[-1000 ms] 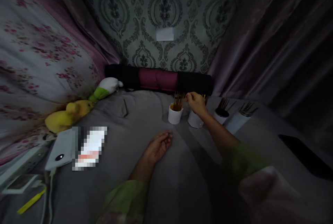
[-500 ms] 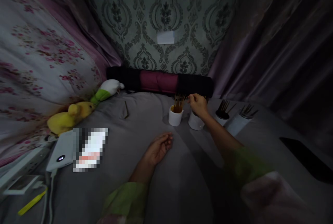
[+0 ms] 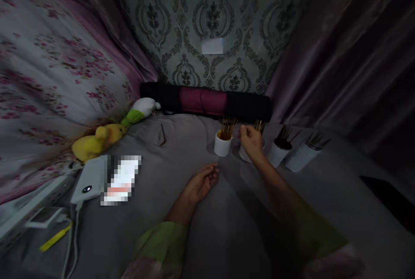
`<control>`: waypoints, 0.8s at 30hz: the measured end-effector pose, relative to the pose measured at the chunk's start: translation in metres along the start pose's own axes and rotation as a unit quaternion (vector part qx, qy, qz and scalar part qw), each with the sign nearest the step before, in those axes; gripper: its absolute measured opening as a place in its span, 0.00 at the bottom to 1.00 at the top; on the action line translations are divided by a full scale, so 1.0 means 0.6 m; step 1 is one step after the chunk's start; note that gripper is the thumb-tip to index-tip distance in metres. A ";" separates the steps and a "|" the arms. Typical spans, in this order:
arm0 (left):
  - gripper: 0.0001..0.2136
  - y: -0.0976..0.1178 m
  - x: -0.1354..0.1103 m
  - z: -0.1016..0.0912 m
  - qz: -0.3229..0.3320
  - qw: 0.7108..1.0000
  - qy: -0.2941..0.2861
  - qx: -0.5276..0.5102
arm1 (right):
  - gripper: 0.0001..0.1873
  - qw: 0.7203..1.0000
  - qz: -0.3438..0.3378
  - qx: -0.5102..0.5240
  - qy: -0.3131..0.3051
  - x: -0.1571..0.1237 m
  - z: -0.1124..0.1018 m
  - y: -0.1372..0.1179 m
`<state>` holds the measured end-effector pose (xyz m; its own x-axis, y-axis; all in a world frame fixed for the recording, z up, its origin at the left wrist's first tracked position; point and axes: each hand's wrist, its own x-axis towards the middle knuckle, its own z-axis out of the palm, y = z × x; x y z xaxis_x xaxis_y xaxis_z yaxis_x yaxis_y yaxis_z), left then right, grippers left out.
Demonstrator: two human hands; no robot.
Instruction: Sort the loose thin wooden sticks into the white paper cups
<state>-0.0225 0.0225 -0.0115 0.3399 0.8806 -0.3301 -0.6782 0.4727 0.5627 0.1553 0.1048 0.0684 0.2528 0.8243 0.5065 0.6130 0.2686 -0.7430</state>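
Observation:
Just in front of a white cup [image 3: 244,154], my right hand [image 3: 252,141] is closed in a pinch; whatever sits between its fingertips is too small and dark to make out. The hand hides much of that cup, though thin sticks [image 3: 259,126] show behind it. To its left stands another white cup [image 3: 222,147] with a yellowish inside, full of thin brown sticks [image 3: 229,124]. My left hand [image 3: 202,182] lies on the grey sheet [image 3: 223,223] nearer to me, fingers loosely curled, palm partly up, holding nothing visible.
Right of my hand are a dark-topped cup [image 3: 280,153] and a light container [image 3: 301,156], both with sticks. A black flat object [image 3: 387,199] lies far right. Plush toys [image 3: 97,143], a power bank [image 3: 90,179], cables and a yellow pen-like object [image 3: 55,236] lie left. A black-and-maroon roll [image 3: 203,100] lines the wall.
My right hand has drawn slightly down and away from the sticks of the yellowish cup. My left hand keeps its pose. The whole view has shifted a little.

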 end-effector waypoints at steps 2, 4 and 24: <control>0.06 -0.001 0.001 -0.001 -0.002 1.000 -0.002 -0.002 | 0.21 0.999 0.020 0.023 -0.013 -0.020 0.005 0.002; 0.06 -0.002 0.002 -0.002 0.000 1.000 -0.005 -0.005 | 0.21 0.997 0.042 0.057 -0.032 -0.039 0.012 0.004; 0.05 0.002 0.009 -0.003 0.010 1.000 -0.009 -0.010 | 0.22 0.982 0.118 0.081 -0.122 -0.168 0.077 0.067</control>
<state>-0.0226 0.0275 -0.0140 0.3377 0.8907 -0.3045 -0.6977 0.4540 0.5541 0.1199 0.0556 -0.0330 0.1752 0.9627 0.2062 0.4264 0.1146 -0.8972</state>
